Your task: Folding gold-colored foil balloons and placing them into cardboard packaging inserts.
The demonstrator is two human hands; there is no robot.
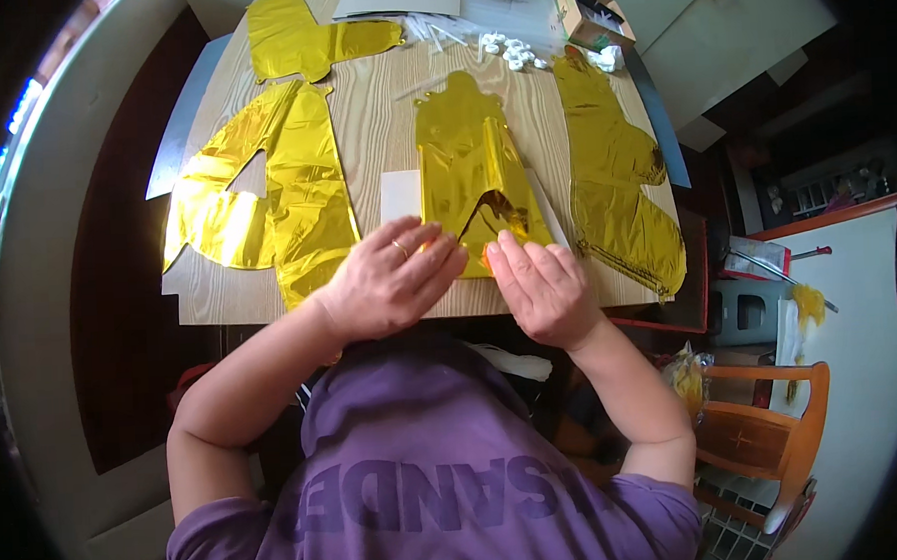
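Pale cabinets [757, 16] backed the room; wood-grain table [372, 123] filled the middle, wooden chair [746, 437] at lower right. Gold foil lay spread around: left piece [304, 176], right piece [608, 143], far-left piece [288, 37]. Middle foil [457, 129], the one being worked, lay toward the table's near edge, partly over white card [400, 197], near end arched up around a dark gap. Left hand [393, 277] and right hand [539, 286] were mostly closed, fingertips pinching that near end, one each side; could not tell exact grip. Step looked like parting the foil's near end; next move probably called for light, even pull, no tearing. White lumps [514, 52] sat well apart, far side
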